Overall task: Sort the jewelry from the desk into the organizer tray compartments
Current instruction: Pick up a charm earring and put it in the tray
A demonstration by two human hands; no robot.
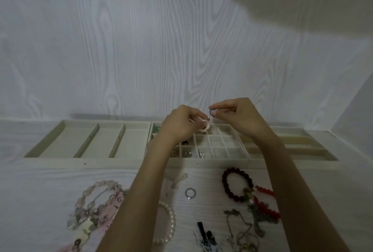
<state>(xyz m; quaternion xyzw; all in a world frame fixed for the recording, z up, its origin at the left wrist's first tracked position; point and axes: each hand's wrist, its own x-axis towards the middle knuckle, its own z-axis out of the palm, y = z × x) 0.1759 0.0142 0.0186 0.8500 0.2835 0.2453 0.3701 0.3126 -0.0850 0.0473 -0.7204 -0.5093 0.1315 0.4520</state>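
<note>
Both hands are raised above the middle organizer tray (205,163), which is split into many small compartments. My left hand (179,124) pinches a small pink flower-shaped piece (204,127). My right hand (240,116) pinches a tiny blue ring or hook (211,112) right beside it; the two pieces seem joined, though they are too small to tell. A few small items lie in the tray's front-left compartments (186,152). On the desk in front lie a silver ring (190,193), a dark red bead bracelet (237,184) and a pearl bracelet (167,223).
A tray with three long compartments (88,140) stands at the left, another long-slot tray (302,144) at the right. Pink bead necklaces (96,205), red beads (266,203), chains (242,229) and a black clip (203,231) lie along the near desk. A white wood-grain wall rises behind.
</note>
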